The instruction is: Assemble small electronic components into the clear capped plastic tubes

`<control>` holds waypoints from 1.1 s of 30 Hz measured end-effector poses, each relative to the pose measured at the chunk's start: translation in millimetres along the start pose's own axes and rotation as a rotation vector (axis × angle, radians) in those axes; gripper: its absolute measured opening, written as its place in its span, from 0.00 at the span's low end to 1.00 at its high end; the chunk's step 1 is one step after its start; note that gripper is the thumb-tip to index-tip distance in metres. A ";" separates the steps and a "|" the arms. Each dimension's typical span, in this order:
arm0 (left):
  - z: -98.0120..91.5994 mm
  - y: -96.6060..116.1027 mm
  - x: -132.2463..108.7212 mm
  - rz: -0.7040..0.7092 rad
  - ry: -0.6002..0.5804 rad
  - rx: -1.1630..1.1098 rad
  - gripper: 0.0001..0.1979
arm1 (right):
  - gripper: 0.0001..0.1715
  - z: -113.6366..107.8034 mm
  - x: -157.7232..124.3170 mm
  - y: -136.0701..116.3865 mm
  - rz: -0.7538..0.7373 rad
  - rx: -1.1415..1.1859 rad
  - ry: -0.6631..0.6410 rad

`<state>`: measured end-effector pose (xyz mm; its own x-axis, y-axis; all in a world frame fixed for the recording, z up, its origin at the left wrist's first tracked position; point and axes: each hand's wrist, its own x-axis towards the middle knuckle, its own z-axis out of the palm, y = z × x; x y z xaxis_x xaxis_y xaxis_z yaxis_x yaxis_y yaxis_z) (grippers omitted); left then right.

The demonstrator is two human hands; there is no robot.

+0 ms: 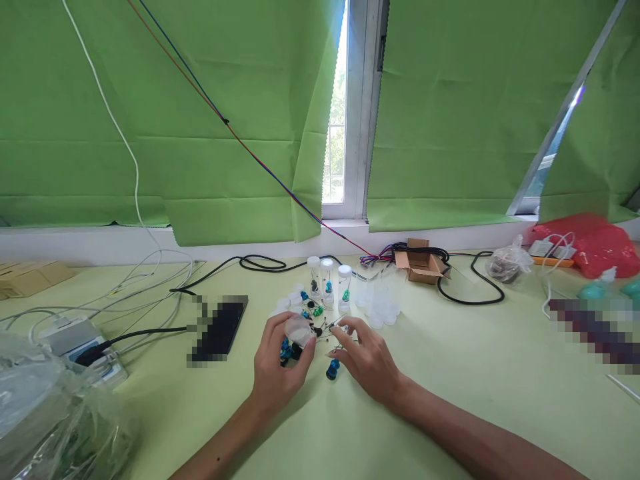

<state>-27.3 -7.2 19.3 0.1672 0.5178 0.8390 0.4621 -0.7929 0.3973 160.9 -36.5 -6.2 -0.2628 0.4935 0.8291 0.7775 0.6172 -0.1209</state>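
Observation:
My left hand (278, 365) is closed around a small clear vial (299, 329), tilted toward the right. My right hand (367, 357) rests just right of it, fingers pinched at a small wire-legged part (336, 325) near the vial's mouth. Blue, green and black small components (333, 368) lie scattered on the yellow-green table (450, 373) between and under both hands. Behind them three capped clear vials (328, 280) stand upright, each holding a coloured part. White caps (381, 308) lie in a heap to their right.
A black phone (223, 328) lies left of my hands, with cables (150, 280) and a grey device (75, 337) further left. A clear plastic bag (45, 413) fills the near left corner. A small cardboard box (421, 263), black cable (470, 293) and red bag (590, 243) sit at the back right.

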 end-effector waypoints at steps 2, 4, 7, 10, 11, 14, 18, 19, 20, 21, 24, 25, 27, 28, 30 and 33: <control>0.8 -1.3 -6.7 -0.069 -0.018 -0.035 0.08 | 0.14 1.7 -0.3 2.4 0.030 -0.031 -0.012; 3.8 -1.0 -10.5 -0.206 -0.036 -0.093 0.10 | 0.15 2.4 -0.2 5.1 0.049 -0.056 -0.014; 7.2 0.4 -12.1 -0.371 -0.081 -0.144 0.11 | 0.15 2.3 0.6 9.4 0.046 -0.064 -0.007; 7.8 -0.3 -12.6 -0.410 -0.126 -0.141 0.13 | 0.14 1.1 2.8 13.0 0.009 -0.050 0.018; 7.8 -1.0 -12.8 -0.406 -0.139 -0.136 0.13 | 0.13 0.4 4.2 14.1 0.004 -0.044 0.034; 8.5 -3.8 -13.7 -0.382 -0.164 -0.125 0.14 | 0.13 -3.5 11.4 17.4 0.020 -0.026 0.074; 10.0 -5.6 -14.1 -0.390 -0.191 -0.122 0.14 | 0.13 -13.9 33.2 21.9 0.064 0.044 0.123; 10.3 -5.5 -14.0 -0.395 -0.197 -0.116 0.14 | 0.13 -17.2 41.1 22.8 0.088 0.070 0.142; 10.6 -5.4 -13.9 -0.397 -0.201 -0.108 0.14 | 0.12 -20.6 49.7 23.5 0.124 0.084 0.143; 10.9 -5.3 -13.9 -0.399 -0.203 -0.099 0.14 | 0.12 -23.9 58.8 23.9 0.141 0.101 0.141; 11.9 -5.4 -14.2 -0.394 -0.212 -0.082 0.13 | 0.11 -31.9 84.7 23.1 0.220 0.176 0.138; 12.2 -5.6 -14.5 -0.391 -0.219 -0.082 0.13 | 0.10 -33.5 91.6 22.3 0.253 0.209 0.154; 12.7 -6.3 -15.3 -0.387 -0.239 -0.091 0.13 | 0.11 -34.5 101.0 20.1 0.316 0.278 0.168; 12.8 -6.5 -15.7 -0.387 -0.250 -0.099 0.13 | 0.10 -34.0 103.5 18.9 0.331 0.300 0.171; 12.5 -6.4 -16.4 -0.387 -0.265 -0.116 0.12 | 0.10 -31.4 104.6 17.1 0.362 0.348 0.159; 11.3 -5.4 -16.8 -0.389 -0.265 -0.121 0.12 | 0.10 -25.7 101.4 15.8 0.395 0.406 0.124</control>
<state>-22.8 -7.9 -1.1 0.2256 0.8346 0.5025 0.4322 -0.5480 0.7161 161.2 7.5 90.0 0.0908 0.6740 0.7331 0.5150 0.5983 -0.6138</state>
